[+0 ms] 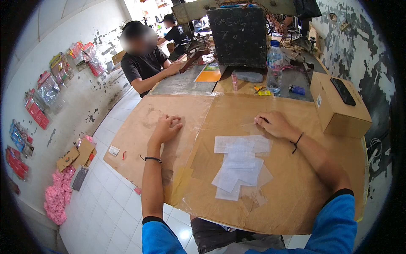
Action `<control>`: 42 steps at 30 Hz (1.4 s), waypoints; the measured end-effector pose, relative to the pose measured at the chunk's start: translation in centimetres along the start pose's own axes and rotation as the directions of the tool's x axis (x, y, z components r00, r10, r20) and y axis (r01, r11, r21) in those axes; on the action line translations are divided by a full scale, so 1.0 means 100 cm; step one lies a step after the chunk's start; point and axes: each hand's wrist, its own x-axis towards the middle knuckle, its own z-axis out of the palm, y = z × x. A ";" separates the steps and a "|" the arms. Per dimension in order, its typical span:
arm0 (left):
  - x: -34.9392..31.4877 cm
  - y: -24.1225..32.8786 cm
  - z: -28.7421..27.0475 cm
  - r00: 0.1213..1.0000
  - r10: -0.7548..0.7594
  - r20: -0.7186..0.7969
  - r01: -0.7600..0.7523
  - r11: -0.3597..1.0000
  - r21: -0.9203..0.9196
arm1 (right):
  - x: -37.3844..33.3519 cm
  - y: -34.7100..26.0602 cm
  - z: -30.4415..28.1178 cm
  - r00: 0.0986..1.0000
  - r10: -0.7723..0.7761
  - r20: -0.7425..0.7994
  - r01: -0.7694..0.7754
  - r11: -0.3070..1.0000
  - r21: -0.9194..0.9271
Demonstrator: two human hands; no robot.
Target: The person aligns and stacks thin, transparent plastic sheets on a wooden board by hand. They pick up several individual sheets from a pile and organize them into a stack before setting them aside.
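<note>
My left hand [168,128] rests on the brown covered tabletop [139,127], left of the seam, with its fingers loosely bent and apart and nothing in them. My right hand [274,123] lies farther right, its fingers curled together at their tips. Whatever those fingers may hold is hidden or too small to name. Between my forearms, nearer to me, several white translucent sheets [240,166] lie overlapping in a loose pile at different angles. A clear plastic piece [265,175] sticks out at the pile's right side. Neither hand touches the pile.
At the far edge stand a water bottle [274,67], a small pink container [234,81] and a dark box-like panel [237,37]. A phone [343,91] lies on a cardboard box [341,106] at right. Across the table, at left, sits a co-worker [141,63]. Packets [50,89] hang on the left wall.
</note>
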 end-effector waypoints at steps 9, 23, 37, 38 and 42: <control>-0.005 -0.016 -0.001 0.936 -0.352 0.006 0.341 0.911 0.233 | 0.002 0.003 0.001 1.000 -0.028 0.001 0.028 0.999 -0.036; -0.007 -0.032 -0.010 0.861 -0.508 0.033 0.491 0.845 0.213 | 0.001 -0.005 -0.004 0.999 0.018 0.036 -0.016 0.999 -0.041; -0.004 -0.045 -0.004 0.855 -0.519 0.019 0.508 0.843 0.177 | 0.001 -0.007 -0.002 1.000 0.010 0.006 -0.010 1.000 -0.030; -0.003 -0.040 -0.001 0.853 -0.521 0.015 0.512 0.843 0.165 | 0.001 -0.006 -0.002 1.000 0.013 0.007 -0.013 0.999 -0.034; -0.002 -0.050 0.001 0.865 -0.502 -0.013 0.497 0.852 0.162 | 0.003 -0.006 0.000 1.000 0.001 0.005 -0.001 1.000 -0.029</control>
